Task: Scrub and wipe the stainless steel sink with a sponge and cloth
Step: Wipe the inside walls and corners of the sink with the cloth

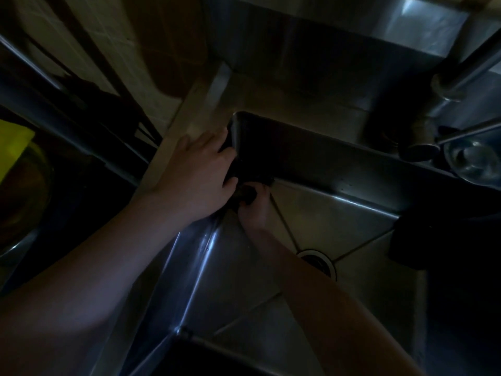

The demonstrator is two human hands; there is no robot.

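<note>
The picture is very dark, so the progress can be judged only partly. In the middle of the frame the left hand [200,169] lies on the rim of the stainless steel sink [189,256] at its upper left corner. Its fingers are spread and nearly straight, and the tips press on something dark that hangs over the edge. Just below it, inside the basin, the right hand [254,206] is curled tightly around a dark wad [247,195]. I cannot tell if this is the sponge or the cloth. The work seems to be at this corner now, so I judge the task as in the middle. No foam is visible. The floor around the drain [318,263] and the right side of the basin probably remain to do.
</note>
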